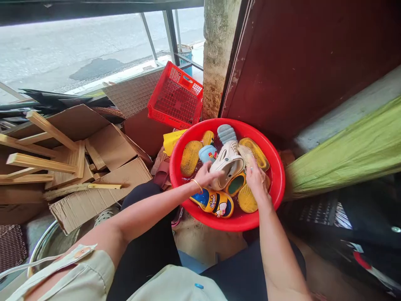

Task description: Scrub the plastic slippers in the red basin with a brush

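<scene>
A large red basin (280, 179) holds several clogs and slippers in water. My left hand (207, 175) is closed on the near side of a cream clog (230, 161), which is tilted with its opening toward me. My right hand (256, 179) is closed at the edge of a beige shoe (246, 154) just right of that clog; its fingers partly hide the shoe. Around them are a yellow slipper sole (191, 158), a grey shoe sole (227, 133), a light blue clog (207, 154) and a yellow and blue cartoon slipper (219, 205).
Behind the basin a red plastic crate (175, 98) leans by a rough pillar (216, 54). Flattened cardboard (103, 205) and an upturned wooden stool (46, 165) lie at left. A dark red panel (300, 62) and green cloth (347, 146) stand close on the right.
</scene>
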The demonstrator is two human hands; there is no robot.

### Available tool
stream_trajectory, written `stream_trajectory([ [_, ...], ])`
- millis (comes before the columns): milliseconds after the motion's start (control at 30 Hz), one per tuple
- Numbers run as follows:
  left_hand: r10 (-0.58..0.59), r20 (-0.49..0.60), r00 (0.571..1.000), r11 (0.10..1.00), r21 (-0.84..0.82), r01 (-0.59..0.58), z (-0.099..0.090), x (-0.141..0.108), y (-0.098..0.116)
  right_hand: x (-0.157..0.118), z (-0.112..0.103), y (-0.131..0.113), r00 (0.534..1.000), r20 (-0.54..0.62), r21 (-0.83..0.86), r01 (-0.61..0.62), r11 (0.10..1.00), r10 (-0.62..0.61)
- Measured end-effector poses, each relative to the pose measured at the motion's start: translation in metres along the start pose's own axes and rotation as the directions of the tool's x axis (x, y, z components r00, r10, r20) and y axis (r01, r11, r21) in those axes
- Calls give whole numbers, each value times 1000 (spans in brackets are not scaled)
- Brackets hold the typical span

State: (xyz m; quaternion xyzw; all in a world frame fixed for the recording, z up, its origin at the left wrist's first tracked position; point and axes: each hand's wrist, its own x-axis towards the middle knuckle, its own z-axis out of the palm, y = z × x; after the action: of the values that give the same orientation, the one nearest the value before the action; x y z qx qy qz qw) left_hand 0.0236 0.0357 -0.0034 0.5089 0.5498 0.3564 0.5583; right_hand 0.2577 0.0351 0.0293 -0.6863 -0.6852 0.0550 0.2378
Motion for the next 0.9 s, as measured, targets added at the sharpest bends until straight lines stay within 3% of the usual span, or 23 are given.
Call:
stream_trajectory([
  [100,72,93,993,996,36,-76,3,-13,-2,5,-10,-4,998,-43,47,44,998,-42],
  [167,39,64,997,977,206,-51,5,-15,6,5,-18,-15,995,-22,32,101,994,-101],
  [267,-24,23,999,864,503,9,2,-10,21,-10,-31,-36,972,137,-37,197,980,-191],
  [400,-43,52,998,747,665,-3,-6,-4,22,-45,-47,-53,902,328,-40,311,950,-282],
  [500,-46,85,995,734,678,-24,-6,-4,9,-51,-52,-45,886,336,1,339,941,-319],
  [633,-13,106,994,744,666,-61,0,-4,-4,-30,-43,-29,962,144,-47,242,969,-233],
  [733,-18,85,996,743,668,-44,2,-1,-5,-19,-30,-32,986,67,-75,157,985,-152],
  [800,-35,79,996,757,652,-25,1,2,-7,-21,-25,-40,988,77,-60,140,988,-135],
  [900,0,32,999,819,573,-18,-1,6,-9,-33,-29,-47,950,223,60,212,975,-220],
])
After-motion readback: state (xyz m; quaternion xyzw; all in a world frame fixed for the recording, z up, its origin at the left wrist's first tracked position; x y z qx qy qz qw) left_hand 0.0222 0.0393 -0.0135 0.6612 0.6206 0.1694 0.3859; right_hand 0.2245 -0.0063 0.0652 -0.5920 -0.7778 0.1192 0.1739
